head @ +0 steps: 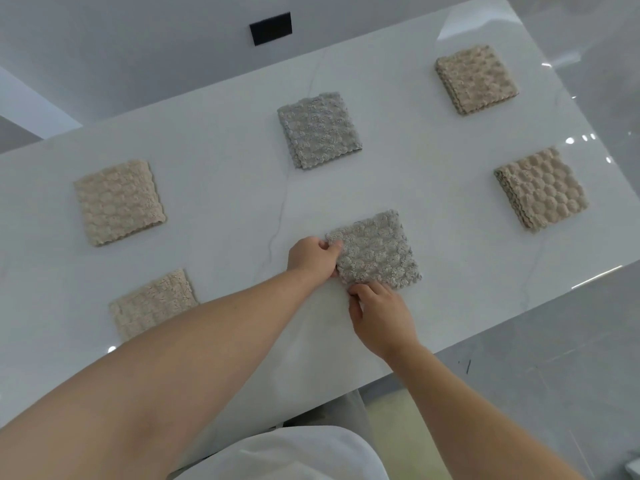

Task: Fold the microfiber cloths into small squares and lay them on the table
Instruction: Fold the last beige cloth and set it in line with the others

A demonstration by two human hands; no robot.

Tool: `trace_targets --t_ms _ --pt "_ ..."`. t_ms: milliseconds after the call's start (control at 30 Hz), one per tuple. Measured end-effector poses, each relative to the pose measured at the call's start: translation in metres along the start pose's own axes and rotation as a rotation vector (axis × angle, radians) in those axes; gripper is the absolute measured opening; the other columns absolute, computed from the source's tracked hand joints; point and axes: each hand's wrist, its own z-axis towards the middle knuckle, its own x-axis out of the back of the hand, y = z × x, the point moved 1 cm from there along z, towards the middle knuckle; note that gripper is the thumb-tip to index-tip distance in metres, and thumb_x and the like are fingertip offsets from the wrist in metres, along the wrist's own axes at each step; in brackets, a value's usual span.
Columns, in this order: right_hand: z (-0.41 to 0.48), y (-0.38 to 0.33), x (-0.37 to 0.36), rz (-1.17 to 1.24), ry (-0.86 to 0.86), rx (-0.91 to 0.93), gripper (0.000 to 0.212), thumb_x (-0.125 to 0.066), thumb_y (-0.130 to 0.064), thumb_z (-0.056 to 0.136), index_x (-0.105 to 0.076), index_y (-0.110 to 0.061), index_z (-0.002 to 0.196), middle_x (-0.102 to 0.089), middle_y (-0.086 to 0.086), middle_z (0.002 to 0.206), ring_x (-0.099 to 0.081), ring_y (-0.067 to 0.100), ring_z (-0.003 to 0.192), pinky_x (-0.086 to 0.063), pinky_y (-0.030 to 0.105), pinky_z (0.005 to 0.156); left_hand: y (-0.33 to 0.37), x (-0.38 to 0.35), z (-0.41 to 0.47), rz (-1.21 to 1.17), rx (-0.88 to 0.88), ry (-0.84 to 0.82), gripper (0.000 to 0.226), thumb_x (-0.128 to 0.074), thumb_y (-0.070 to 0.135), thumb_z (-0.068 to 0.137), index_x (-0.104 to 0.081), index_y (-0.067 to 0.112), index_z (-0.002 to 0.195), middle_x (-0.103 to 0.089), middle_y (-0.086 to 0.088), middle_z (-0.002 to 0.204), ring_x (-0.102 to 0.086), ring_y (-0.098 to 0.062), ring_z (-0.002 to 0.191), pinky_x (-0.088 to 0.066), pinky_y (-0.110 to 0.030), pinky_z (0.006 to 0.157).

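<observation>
Found nothing legible: no text, label, brand, number or sign on the cloths (318, 129), on the table (225, 168), or on the black wall plate (270, 28) beyond the table's far edge.

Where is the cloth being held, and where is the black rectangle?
Held grey cloth (377, 252): head view, its middle.
Black rectangle (270, 28): head view, its centre.

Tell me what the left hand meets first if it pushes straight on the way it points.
The left hand grips the near grey cloth, so that comes first; beyond it, probably bare table.
</observation>
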Motion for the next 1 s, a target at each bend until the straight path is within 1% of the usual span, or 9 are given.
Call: trace_targets --t_ms 133,233,333,400,467,633,767,867,1000 --pt "0.006 0.002 0.003 0.04 0.0 -0.016 0.014 -0.058 -0.02 0.097 -0.071 -0.017 0.098 -0.068 0.002 0.088 -0.064 0.03 0.08 -0.051 0.037 0.065 0.008 0.002 0.013 0.167 -0.097 0.035 0.028 -0.074 0.037 0.084 -0.058 0.018 0.072 -0.074 -0.006 0.078 -0.073 -0.026 0.077 -0.06 -0.04 0.076" --pt "0.015 0.003 0.013 0.008 0.162 -0.023 0.005 -0.066 -0.014 0.09 -0.069 -0.011 0.094 -0.061 0.007 0.088 -0.059 0.034 0.078 -0.049 0.039 0.064 0.022 0.005 0.006 0.381 -0.173 0.098 0.029 -0.066 0.039 0.093 -0.056 0.013 0.103 -0.067 -0.006 0.102 -0.066 -0.029 0.092 -0.053 -0.038 0.078" --pt "0.033 0.005 0.027 -0.085 0.242 -0.123 0.032 -0.066 -0.008 0.083 -0.066 -0.012 0.114 -0.06 0.011 0.116 -0.056 0.036 0.104 -0.048 0.046 0.084 0.028 0.006 -0.008 0.712 -0.544 0.229 0.036 -0.059 0.039 0.097 -0.051 0.01 0.117 -0.053 -0.009 0.116 -0.059 -0.03 0.096 -0.05 -0.042 0.075" --pt "0.046 0.008 0.036 -0.091 0.154 -0.192 0.05 -0.061 -0.012 0.088 -0.053 -0.014 0.137 -0.048 0.01 0.145 -0.044 0.034 0.131 -0.042 0.049 0.102 0.023 0.001 -0.014 0.951 -0.893 0.248 0.041 -0.057 0.045 0.095 -0.054 0.01 0.117 -0.052 -0.009 0.117 -0.056 -0.03 0.097 -0.046 -0.042 0.075" --pt "0.057 0.014 0.04 -0.056 0.028 -0.244 0.059 -0.054 -0.018 0.094 -0.039 -0.017 0.151 -0.031 0.007 0.161 -0.03 0.031 0.145 -0.032 0.048 0.114 0.017 -0.005 -0.014 1.092 -1.032 0.203 0.049 -0.057 0.052 0.091 -0.056 0.011 0.117 -0.054 -0.009 0.12 -0.055 -0.029 0.101 -0.045 -0.04 0.078" --pt "0.069 0.021 0.042 -0.172 -0.169 -0.239 0.059 -0.046 -0.028 0.099 -0.03 -0.021 0.155 -0.02 0.005 0.166 -0.021 0.029 0.149 -0.028 0.046 0.116 0.005 -0.012 -0.01 1.135 -0.834 0.098 0.061 -0.065 0.053 0.087 -0.051 0.012 0.131 -0.048 -0.006 0.137 -0.049 -0.026 0.123 -0.045 -0.04 0.095" --pt "0.074 -0.004 0.041 -0.091 -0.021 -0.253 0.052 -0.053 -0.02 0.091 -0.048 -0.018 0.142 -0.034 0.008 0.156 -0.03 0.032 0.143 -0.032 0.047 0.113 -0.004 0.012 -0.012 0.946 -0.907 0.146 0.036 -0.068 0.028 0.083 -0.059 0.009 0.113 -0.056 -0.007 0.118 -0.057 -0.028 0.107 -0.046 -0.038 0.086" --pt "0.084 -0.034 0.03 -0.033 0.029 -0.177 0.042 -0.056 -0.017 0.089 -0.058 -0.017 0.131 -0.047 0.006 0.144 -0.04 0.031 0.134 -0.036 0.046 0.11 -0.022 0.047 -0.008 0.884 -0.85 0.202 0.024 -0.066 0.015 0.08 -0.062 0.009 0.103 -0.058 -0.008 0.11 -0.058 -0.03 0.097 -0.045 -0.038 0.079" --pt "0.128 -0.059 0.028 -0.044 0.067 -0.072 0.035 -0.055 -0.012 0.093 -0.061 -0.016 0.127 -0.057 0.006 0.131 -0.051 0.03 0.121 -0.042 0.042 0.099 -0.028 0.09 0.01 0.787 -0.709 0.239 0.025 -0.057 0.008 0.086 -0.064 0.009 0.111 -0.059 -0.009 0.113 -0.059 -0.032 0.1 -0.045 -0.039 0.082"
